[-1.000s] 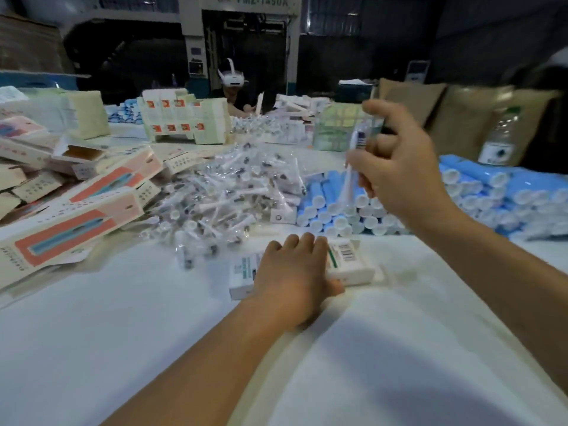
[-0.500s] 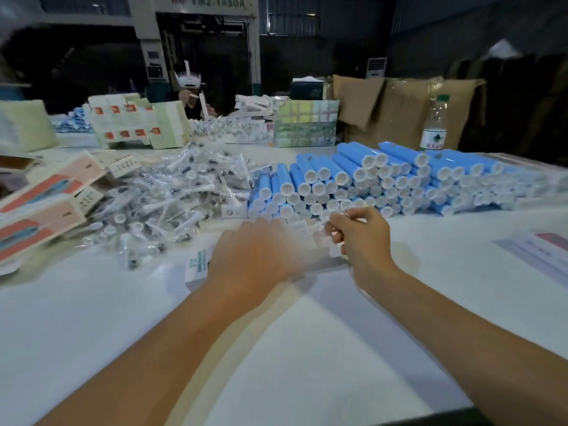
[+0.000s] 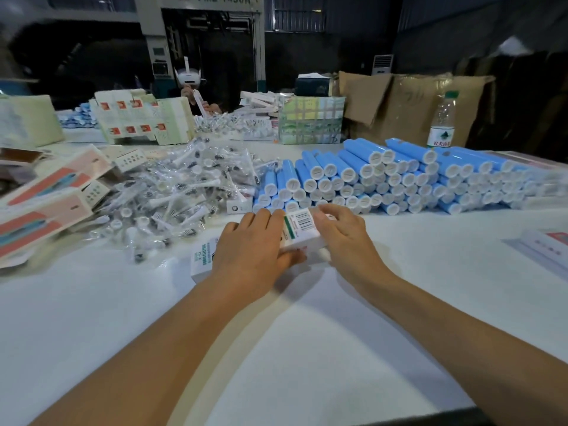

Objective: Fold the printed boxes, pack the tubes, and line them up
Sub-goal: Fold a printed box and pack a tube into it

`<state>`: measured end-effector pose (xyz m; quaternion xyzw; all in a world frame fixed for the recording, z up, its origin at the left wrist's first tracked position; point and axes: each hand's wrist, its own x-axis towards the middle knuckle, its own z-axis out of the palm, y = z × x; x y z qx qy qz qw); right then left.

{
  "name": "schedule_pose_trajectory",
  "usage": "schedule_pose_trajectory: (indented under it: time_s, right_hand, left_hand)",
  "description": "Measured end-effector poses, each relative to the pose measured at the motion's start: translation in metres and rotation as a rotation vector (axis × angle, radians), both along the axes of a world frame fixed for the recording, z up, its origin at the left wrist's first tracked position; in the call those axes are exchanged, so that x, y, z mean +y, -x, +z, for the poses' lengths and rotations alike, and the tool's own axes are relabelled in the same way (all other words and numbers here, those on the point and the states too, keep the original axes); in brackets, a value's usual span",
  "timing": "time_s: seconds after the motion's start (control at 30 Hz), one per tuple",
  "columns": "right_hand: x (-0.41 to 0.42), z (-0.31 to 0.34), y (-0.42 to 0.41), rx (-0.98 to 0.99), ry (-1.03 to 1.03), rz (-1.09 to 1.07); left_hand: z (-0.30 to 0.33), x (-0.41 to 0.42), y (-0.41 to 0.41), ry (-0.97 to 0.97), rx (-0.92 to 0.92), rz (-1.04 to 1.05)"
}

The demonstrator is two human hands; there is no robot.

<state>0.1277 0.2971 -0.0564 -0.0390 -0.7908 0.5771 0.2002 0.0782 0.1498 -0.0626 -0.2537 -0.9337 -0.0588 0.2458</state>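
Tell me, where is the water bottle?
The water bottle stands far back on the right of the head view, behind the stack of blue tubes and in front of the brown cardboard.

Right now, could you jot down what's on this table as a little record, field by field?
left hand: lies on the white box, thumb along its near side
right hand: fingers curled round the box's right end
box label: barcode faces up
tubes: blue, white caps, stacked behind the box
bagged parts: loose pile, left of the tubes
flat cartons: far left
bottle: upright behind the tubes
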Motion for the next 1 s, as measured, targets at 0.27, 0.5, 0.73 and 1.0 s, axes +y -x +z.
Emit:
schedule_pose_trajectory:
  time_s: [0.27, 0.5, 0.73, 1.0]
  right_hand:
    - [0.006, 0.0, -0.004, 0.269, -0.15, -0.222]
    - [-0.006, -0.004, -0.005, 0.252, -0.252, -0.129]
    - [-0.006, -0.005, -0.004, 0.146, -0.064, -0.089]
    - [-0.006, -0.009, 0.003, -0.023, 0.031, -0.07]
  left_hand:
    - [0.004, -0.004, 0.002, -0.108, -0.008, 0.076]
    - [0.003, -0.002, 0.002, -0.099, 0.0, 0.089]
    - [-0.002, 0.002, -0.001, -0.043, 0.042, 0.066]
    - [-0.005, 0.005, -0.005, 0.033, 0.055, 0.026]
